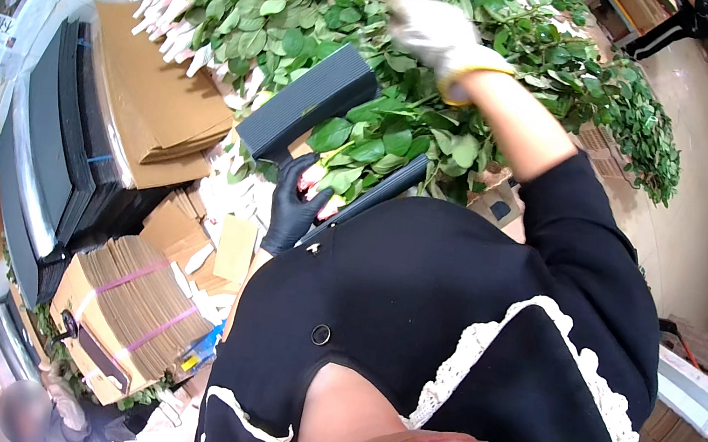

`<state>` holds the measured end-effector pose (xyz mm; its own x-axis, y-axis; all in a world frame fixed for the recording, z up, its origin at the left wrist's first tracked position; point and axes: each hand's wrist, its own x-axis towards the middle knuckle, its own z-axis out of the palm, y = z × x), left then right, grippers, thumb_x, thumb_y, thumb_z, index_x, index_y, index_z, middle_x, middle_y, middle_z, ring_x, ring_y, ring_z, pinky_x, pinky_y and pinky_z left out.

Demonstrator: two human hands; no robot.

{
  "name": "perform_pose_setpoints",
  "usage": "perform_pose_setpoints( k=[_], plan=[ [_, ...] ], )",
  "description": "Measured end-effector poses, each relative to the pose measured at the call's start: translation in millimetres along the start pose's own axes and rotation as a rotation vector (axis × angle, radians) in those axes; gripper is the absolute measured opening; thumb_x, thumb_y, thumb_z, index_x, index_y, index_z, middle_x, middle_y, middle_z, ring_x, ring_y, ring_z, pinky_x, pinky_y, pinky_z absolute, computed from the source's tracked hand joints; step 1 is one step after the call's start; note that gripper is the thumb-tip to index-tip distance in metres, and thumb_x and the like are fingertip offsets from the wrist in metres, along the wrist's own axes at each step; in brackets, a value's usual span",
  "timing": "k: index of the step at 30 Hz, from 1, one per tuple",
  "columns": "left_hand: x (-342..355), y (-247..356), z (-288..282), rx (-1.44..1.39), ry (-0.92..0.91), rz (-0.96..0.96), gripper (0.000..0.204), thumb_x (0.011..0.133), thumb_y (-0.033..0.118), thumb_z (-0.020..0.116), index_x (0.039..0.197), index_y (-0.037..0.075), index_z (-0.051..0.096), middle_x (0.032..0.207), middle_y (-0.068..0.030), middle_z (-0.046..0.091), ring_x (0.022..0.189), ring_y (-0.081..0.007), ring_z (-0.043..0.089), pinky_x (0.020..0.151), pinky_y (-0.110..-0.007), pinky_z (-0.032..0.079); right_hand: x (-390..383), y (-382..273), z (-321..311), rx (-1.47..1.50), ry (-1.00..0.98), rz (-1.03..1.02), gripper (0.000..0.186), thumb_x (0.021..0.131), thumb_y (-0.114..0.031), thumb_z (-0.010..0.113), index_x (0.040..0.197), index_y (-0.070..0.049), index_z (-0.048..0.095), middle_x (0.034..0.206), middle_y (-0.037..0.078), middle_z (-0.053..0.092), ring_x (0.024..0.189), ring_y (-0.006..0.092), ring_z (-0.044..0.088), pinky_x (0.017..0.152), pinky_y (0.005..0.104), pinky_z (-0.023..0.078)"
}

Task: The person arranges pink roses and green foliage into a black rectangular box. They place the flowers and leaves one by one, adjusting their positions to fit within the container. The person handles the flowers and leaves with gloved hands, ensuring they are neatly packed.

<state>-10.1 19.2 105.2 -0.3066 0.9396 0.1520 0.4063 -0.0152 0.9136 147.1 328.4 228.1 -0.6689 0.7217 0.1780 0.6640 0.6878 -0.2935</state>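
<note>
Over leafy stems (388, 137), left hand (296, 201) grips a dark corrugated sheet (309, 101).

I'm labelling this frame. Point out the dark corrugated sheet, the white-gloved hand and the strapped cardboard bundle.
dark corrugated sheet (311, 102), head view: middle of its ribbed face.
white-gloved hand (435, 32), head view: back of the right hand's glove.
strapped cardboard bundle (138, 308), head view: top of the stack, between the pink straps.

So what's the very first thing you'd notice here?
The huge heap of green leafy stems filling the top, where the right hand in a white glove reaches in. Below it, the left hand in a black glove holds a dark corrugated sheet around pink flowers.
</note>
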Motion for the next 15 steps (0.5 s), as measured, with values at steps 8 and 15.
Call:
perform_pose_setpoints(
  k=[8, 15],
  plan=[
    [2, -5, -2, 0.145, 0.084, 0.117, 0.057, 0.069, 0.012, 0.083, 0.121, 0.005, 0.061, 0.120, -0.0135, 0.059, 0.116, -0.0317, 0.053, 0.099, -0.042, 0.044, 56, -9, 26, -0.170, -0.410, -0.166, 0.034, 0.079, -0.020, 0.061, 0.112, -0.010, 0.067, 0.110, 0.016, 0.069, 0.099, 0.0326, 0.067, 0.085, 0.0405, 0.053],
    [-1, -10, 2, 0.043, 0.105, 0.049, 0.067, 0.067, 0.017, 0.085, 0.126, 0.004, 0.056, 0.114, -0.0143, 0.058, 0.106, -0.0295, 0.058, 0.091, -0.040, 0.047, 18, 1, -109, 0.020, -0.034, -0.338, 0.034, 0.087, -0.020, 0.062, 0.119, -0.010, 0.064, 0.094, 0.015, 0.070, 0.083, 0.0294, 0.068, 0.076, 0.0377, 0.054]
  ],
)
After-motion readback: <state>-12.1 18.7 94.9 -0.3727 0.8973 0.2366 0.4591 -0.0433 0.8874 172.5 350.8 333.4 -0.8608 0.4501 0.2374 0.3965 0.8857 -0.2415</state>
